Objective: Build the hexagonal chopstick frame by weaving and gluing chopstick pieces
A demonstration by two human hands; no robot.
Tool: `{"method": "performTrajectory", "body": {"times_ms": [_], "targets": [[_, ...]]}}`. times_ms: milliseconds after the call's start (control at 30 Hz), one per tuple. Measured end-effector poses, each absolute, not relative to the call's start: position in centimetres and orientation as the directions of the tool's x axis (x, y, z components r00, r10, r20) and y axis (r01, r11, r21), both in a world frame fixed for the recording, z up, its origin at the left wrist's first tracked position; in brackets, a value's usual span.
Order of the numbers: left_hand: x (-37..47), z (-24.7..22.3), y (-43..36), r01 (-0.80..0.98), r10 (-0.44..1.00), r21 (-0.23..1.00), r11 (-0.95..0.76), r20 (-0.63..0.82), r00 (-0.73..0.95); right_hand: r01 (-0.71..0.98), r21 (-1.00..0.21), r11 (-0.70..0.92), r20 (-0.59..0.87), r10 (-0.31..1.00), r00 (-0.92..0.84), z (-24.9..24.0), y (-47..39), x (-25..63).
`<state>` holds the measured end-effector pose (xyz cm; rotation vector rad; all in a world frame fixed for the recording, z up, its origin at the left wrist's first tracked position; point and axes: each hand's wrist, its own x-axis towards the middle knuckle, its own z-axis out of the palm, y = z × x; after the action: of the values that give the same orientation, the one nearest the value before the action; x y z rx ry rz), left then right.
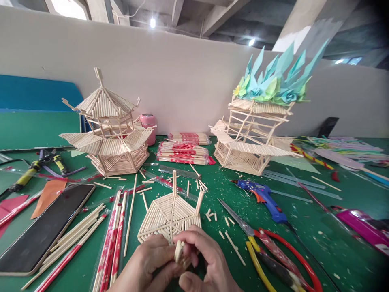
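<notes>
My left hand (153, 261) and my right hand (203, 259) meet at the bottom middle, their fingers closed around a small bundle of short wooden stick pieces (179, 250). The bundle's pale end shows between the fingertips; the rest is hidden. Just beyond my hands lies a flat polygonal base of wooden sticks (170, 213), with short upright posts at its back and right corners. My hands cover its near edge. Loose cut stick pieces (209, 215) lie to its right.
Two stick pavilions (114, 150) (243, 154) stand behind, the right one topped with teal paper. A blue glue gun (264, 196) and red-handled scissors (288, 247) lie right. A phone (45, 227) and chopsticks (73, 239) lie left; packed sticks (184, 152) are at the back.
</notes>
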<state>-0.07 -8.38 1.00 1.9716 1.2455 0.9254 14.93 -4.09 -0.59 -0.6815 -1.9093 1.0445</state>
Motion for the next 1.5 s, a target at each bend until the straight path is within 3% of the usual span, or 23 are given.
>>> {"method": "performTrajectory", "body": {"times_ms": [167,633,1033,1500], "targets": [[-0.1,0.6,-8.3,0.507,0.912,0.767,-0.393,0.252,0.325,-0.016,-0.904,0.426,0.377,0.782,-0.496,-1.1,-4.2,15.5],[-0.2,-0.1,-8.6,0.554,0.933,0.770,-0.318,0.149,0.328,0.034,-0.913,0.407,0.368,0.855,-0.367,-1.6,-4.2,16.0],[-0.3,-0.1,-8.7,0.572,0.938,0.760,-0.307,0.140,0.318,0.042,-0.860,0.509,0.492,0.848,-0.195,0.5,-3.5,14.2],[-0.2,0.0,-8.6,0.585,0.937,0.748,-0.313,0.143,0.319,0.210,-0.706,0.676,0.640,0.736,-0.219,-1.2,-2.7,15.2]]}}
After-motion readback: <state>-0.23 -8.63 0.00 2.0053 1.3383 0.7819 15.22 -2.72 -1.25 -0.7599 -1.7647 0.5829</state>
